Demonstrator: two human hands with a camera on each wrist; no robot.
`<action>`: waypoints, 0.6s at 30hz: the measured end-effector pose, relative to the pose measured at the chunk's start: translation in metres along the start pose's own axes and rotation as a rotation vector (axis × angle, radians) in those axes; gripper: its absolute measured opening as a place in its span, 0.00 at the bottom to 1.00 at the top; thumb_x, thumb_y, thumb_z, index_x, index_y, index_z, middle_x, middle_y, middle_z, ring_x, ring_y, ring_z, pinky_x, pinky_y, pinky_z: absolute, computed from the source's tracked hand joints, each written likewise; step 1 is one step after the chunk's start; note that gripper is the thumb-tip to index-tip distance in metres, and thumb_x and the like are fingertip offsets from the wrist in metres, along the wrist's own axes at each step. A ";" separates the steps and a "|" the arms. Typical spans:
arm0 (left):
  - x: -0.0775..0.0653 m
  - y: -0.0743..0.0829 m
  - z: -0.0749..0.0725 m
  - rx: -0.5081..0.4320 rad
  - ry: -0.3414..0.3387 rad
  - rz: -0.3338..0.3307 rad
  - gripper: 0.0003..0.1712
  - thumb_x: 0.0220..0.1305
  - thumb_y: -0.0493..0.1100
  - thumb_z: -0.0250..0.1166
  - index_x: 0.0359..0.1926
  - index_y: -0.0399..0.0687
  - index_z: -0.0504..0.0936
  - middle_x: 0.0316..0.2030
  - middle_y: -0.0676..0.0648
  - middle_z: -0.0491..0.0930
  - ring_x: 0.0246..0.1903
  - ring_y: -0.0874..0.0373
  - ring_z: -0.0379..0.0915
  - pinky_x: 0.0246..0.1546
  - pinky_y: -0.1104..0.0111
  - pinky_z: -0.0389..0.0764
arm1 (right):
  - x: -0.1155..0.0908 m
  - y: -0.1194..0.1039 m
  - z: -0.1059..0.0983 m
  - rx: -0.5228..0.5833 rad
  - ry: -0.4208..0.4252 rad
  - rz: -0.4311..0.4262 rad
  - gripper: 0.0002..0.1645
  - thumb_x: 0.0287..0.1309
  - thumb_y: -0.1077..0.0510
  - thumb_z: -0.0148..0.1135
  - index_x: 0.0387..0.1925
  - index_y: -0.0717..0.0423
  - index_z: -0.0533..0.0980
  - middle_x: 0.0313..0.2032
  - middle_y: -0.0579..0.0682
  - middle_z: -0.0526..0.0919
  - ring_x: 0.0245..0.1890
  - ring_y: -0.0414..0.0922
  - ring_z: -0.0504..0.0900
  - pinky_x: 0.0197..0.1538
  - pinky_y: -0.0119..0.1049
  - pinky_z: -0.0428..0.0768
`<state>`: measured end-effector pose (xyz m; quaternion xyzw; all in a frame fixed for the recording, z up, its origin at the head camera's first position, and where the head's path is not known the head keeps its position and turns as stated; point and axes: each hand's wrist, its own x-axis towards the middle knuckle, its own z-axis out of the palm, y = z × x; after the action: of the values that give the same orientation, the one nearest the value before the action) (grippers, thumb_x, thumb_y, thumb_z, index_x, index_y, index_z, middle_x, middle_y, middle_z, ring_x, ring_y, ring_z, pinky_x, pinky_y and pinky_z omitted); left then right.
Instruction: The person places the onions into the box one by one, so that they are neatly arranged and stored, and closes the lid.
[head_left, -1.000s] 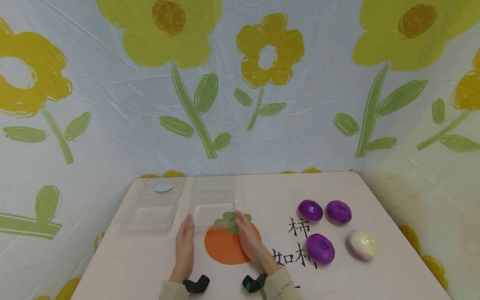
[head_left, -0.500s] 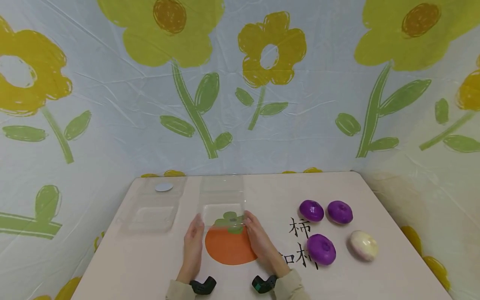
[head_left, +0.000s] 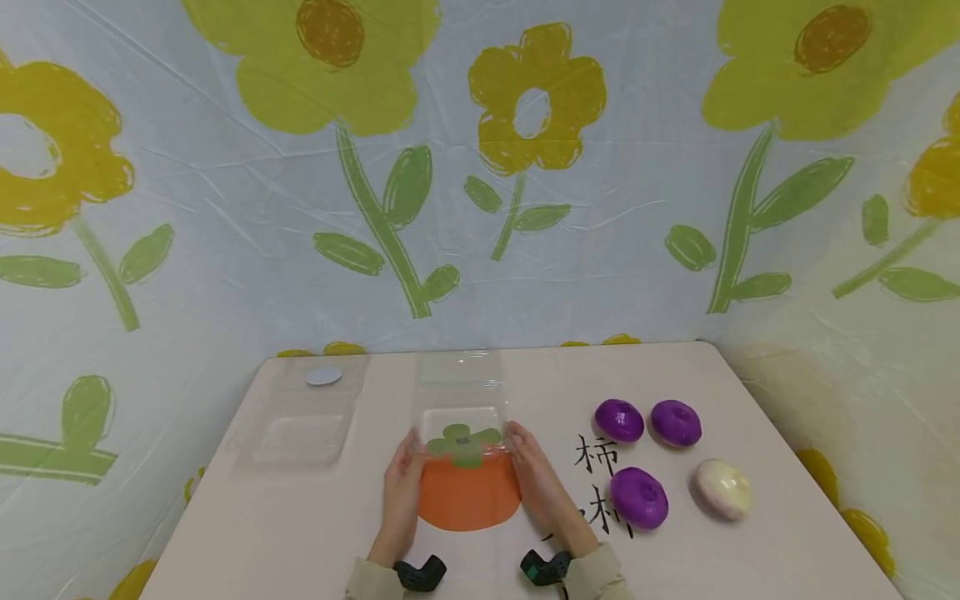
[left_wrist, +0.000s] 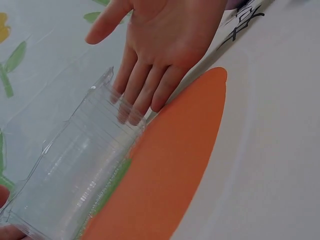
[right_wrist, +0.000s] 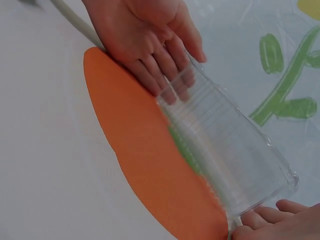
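A clear plastic hinged container point(head_left: 461, 417) stands with its lid raised at the back, over the printed green leaves. My left hand point(head_left: 402, 483) lies along its left side, and in the right wrist view the left hand's point(right_wrist: 150, 45) straight fingers touch the end wall. My right hand point(head_left: 542, 479) flanks the right side; the left wrist view has the right hand's point(left_wrist: 160, 45) straight fingertips against the container point(left_wrist: 80, 160), thumb apart. The container's interior holds nothing visible.
A second clear container point(head_left: 300, 421), lid back with a white oval label point(head_left: 324, 377), stands at left. Purple onion-like vegetables point(head_left: 639, 497) and a whitish one point(head_left: 722, 489) lie at right. The table point(head_left: 225, 533) bears a printed orange persimmon point(head_left: 468, 500); a flowered cloth point(head_left: 600, 275) encloses it.
Both hands have moved to the right together, and the clear container between them has slid right with them. The other container and the vegetables have stayed in place.
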<state>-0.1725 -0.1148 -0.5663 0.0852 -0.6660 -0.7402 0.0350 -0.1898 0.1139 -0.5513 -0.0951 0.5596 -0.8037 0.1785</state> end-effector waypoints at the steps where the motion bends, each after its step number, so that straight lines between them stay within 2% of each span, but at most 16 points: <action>1: 0.000 0.000 0.001 0.000 -0.004 0.002 0.33 0.76 0.48 0.54 0.76 0.43 0.58 0.74 0.40 0.56 0.74 0.44 0.50 0.71 0.50 0.56 | 0.000 0.000 -0.002 0.006 0.001 -0.012 0.39 0.79 0.50 0.32 0.75 0.66 0.31 0.77 0.64 0.30 0.76 0.59 0.28 0.75 0.55 0.30; 6: 0.000 -0.002 0.008 0.003 -0.016 0.007 0.33 0.76 0.48 0.55 0.75 0.43 0.58 0.72 0.38 0.61 0.72 0.44 0.55 0.70 0.50 0.60 | -0.001 -0.002 -0.010 0.031 0.013 -0.067 0.37 0.79 0.54 0.30 0.74 0.71 0.30 0.75 0.68 0.29 0.76 0.61 0.28 0.75 0.53 0.29; 13: -0.002 -0.006 0.016 0.027 -0.040 0.026 0.34 0.73 0.48 0.59 0.74 0.43 0.61 0.71 0.38 0.63 0.71 0.45 0.58 0.68 0.54 0.63 | -0.005 -0.003 -0.022 0.002 0.063 -0.073 0.39 0.78 0.52 0.36 0.74 0.71 0.36 0.76 0.68 0.33 0.76 0.62 0.33 0.76 0.51 0.33; 18: -0.003 -0.007 0.017 0.071 -0.052 0.082 0.34 0.70 0.45 0.64 0.72 0.39 0.65 0.69 0.37 0.65 0.69 0.44 0.61 0.65 0.60 0.67 | -0.009 -0.003 -0.027 -0.038 0.115 -0.049 0.39 0.77 0.52 0.43 0.75 0.68 0.42 0.76 0.65 0.37 0.76 0.62 0.36 0.75 0.54 0.36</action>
<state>-0.1723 -0.0974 -0.5719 0.0397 -0.6954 -0.7161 0.0447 -0.1911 0.1416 -0.5578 -0.0658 0.5816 -0.8012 0.1245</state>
